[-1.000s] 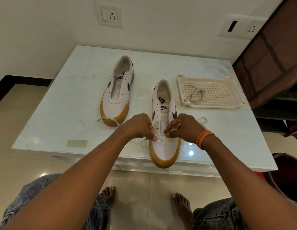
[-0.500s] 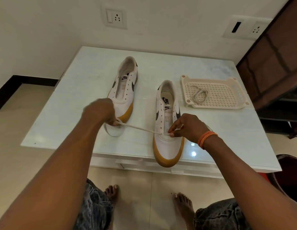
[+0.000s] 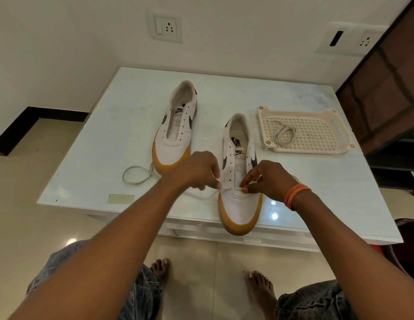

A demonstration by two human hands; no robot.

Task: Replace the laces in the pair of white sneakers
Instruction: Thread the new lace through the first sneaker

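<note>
Two white sneakers with tan soles lie on a white table point(image 3: 113, 125). The far left sneaker point(image 3: 177, 125) has bare eyelets. The near right sneaker point(image 3: 239, 204) overhangs the front edge, and a white lace point(image 3: 201, 194) runs through its lowest eyelets. My left hand point(image 3: 196, 170) pinches that lace at the sneaker's left side. My right hand point(image 3: 268, 180) pinches the lace at the lowest right eyelet. The lace's slack trails left under my left arm into a loop point(image 3: 135, 174) beside the far sneaker's toe.
A cream perforated tray point(image 3: 317, 144) at the back right holds a coiled lace point(image 3: 283, 135). A small pale sticker point(image 3: 120, 198) sits near the table's front left. Dark wooden furniture stands at the right. My bare feet rest on the tiled floor below.
My left hand, which had drawn the lace out to the left, has come back to the near sneaker's left eyelets. The slack now lies looped on the table.
</note>
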